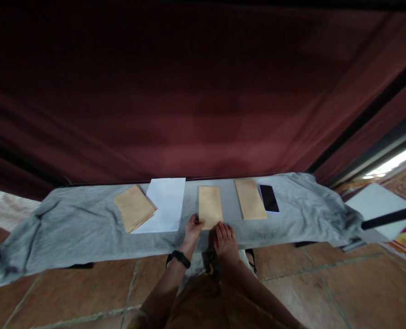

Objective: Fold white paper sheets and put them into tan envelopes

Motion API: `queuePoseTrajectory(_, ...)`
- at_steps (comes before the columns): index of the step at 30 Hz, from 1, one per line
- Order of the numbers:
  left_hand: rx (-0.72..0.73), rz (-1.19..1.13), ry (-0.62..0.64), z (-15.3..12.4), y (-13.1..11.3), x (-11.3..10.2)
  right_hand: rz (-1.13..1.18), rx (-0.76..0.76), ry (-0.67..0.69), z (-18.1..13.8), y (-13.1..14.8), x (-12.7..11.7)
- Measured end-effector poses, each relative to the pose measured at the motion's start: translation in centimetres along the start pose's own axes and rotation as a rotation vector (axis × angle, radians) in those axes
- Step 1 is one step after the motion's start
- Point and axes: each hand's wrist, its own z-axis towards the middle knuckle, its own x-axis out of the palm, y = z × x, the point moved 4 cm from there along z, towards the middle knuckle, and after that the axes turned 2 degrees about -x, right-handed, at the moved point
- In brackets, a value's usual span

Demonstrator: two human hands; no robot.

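Note:
A tan envelope (210,205) lies in the middle of a low table covered with a grey cloth (86,233). My left hand (192,230), with a black watch on its wrist, pinches the envelope's near left corner. Just to the right, my right hand (225,239) rests flat on the cloth below the envelope's near edge, fingers stretched out and holding nothing. A second tan envelope (250,198) lies to the right. On the left, a stack of tan envelopes (134,207) sits beside white paper sheets (164,204).
A black phone (269,198) lies beside the right envelope. A dark red curtain (203,91) hangs behind the table. The floor (308,288) is brown tile. A white board (377,205) and a black bar (394,217) stand at the right.

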Motion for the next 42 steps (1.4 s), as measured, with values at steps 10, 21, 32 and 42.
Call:
queuePoseTrajectory(10, -0.089, -0.473, 0.148, -2.9, -5.4, 2.1, 0.711, 0.405, -0.136, 4.0, -1.8, -3.4)
queuePoseTrajectory(21, -0.033, -0.149, 0.201, -2.9, -2.3, 3.0, 1.332, 0.590, -0.016, 3.2, -0.6, 1.3)
queuePoseTrajectory(32, 0.030, 0.450, 0.122, -2.6, -0.8, 1.2, 0.844, 0.331, 0.026, 0.2, -3.5, -0.8)
queuePoseTrajectory(42, 0.530, 0.790, 0.124, -2.8, -1.9, 3.0, 0.044, -0.196, 0.079, -1.1, -3.1, -1.6)
